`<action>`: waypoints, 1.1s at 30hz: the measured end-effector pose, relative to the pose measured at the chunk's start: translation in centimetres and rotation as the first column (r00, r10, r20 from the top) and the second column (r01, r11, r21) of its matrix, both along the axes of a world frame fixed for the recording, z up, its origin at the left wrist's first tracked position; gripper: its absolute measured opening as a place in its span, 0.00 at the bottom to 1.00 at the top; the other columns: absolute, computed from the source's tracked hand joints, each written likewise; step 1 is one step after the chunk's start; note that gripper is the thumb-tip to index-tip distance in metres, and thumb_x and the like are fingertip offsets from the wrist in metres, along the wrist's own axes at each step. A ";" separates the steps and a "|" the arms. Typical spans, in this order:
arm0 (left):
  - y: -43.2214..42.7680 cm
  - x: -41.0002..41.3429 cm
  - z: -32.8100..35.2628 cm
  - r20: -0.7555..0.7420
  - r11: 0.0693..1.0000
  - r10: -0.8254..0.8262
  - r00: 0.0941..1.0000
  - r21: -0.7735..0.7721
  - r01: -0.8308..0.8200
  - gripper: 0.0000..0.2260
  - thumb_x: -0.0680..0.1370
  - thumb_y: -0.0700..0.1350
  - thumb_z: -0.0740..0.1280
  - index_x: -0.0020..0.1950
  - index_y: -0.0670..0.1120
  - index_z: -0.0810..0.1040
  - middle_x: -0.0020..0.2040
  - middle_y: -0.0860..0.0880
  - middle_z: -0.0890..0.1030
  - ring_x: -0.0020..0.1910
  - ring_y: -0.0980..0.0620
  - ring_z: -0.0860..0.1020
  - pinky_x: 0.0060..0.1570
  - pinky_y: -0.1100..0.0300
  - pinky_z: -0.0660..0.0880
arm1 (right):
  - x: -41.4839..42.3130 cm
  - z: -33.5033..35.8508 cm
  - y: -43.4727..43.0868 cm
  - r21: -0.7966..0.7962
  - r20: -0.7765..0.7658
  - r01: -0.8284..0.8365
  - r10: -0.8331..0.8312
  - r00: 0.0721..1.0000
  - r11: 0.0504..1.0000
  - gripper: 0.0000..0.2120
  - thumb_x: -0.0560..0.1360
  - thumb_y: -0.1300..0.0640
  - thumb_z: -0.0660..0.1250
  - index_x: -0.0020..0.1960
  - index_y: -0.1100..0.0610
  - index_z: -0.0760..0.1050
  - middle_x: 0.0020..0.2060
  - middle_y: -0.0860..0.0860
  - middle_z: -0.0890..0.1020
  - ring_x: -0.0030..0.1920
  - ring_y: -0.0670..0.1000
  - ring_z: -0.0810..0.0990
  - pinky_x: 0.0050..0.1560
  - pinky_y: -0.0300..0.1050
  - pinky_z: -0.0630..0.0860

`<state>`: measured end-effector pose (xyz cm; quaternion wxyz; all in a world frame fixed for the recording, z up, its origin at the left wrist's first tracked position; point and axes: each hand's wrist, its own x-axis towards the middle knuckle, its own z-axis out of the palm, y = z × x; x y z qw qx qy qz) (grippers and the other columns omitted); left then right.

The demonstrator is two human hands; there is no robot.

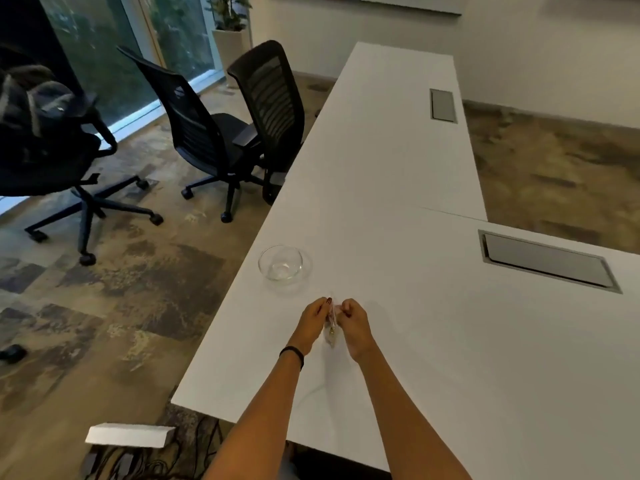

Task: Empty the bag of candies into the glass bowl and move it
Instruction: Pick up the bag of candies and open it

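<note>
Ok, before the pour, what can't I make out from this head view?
- Bag of candies: mostly hidden between left hand and right hand; whether it is open, and the candy count, are unclear.
- Glass bowl: looks empty, though clear glass and blur could hide something.
- Floor clutter at the bottom edge: cut off.

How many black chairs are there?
3. One chair is at the far left, one is in the middle by the window, and one is pushed up against the table. More may be hidden outside the view.
</note>
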<state>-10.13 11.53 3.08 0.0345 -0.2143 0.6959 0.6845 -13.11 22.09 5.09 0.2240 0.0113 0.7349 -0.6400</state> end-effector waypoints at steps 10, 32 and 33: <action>2.5 -0.9 -0.6 -0.066 0.983 -0.031 0.997 0.181 0.042 0.20 0.76 0.56 0.60 0.49 0.38 0.75 0.47 0.41 0.76 0.48 0.46 0.74 0.54 0.51 0.70 | -1.2 1.6 3.6 -0.117 0.066 0.067 -0.059 0.996 0.991 0.15 0.75 0.69 0.59 0.34 0.55 0.61 0.30 0.52 0.73 0.31 0.49 0.74 0.37 0.40 0.73; 1.5 -2.9 2.1 0.116 0.823 -0.355 0.928 -0.432 0.369 0.13 0.74 0.41 0.66 0.30 0.45 0.72 0.29 0.50 0.75 0.29 0.53 0.73 0.33 0.65 0.71 | -2.0 -0.6 7.9 0.272 -0.197 0.086 -0.032 0.980 0.959 0.19 0.66 0.76 0.52 0.29 0.53 0.65 0.29 0.50 0.71 0.33 0.51 0.69 0.35 0.43 0.67; 1.4 -2.9 2.0 0.125 0.803 -0.361 0.924 -0.463 0.376 0.13 0.74 0.41 0.66 0.30 0.44 0.71 0.30 0.48 0.75 0.30 0.52 0.72 0.34 0.63 0.70 | -2.0 -0.6 8.1 0.297 -0.204 0.072 -0.010 0.979 0.952 0.19 0.67 0.76 0.54 0.29 0.53 0.65 0.29 0.51 0.72 0.32 0.51 0.71 0.35 0.42 0.69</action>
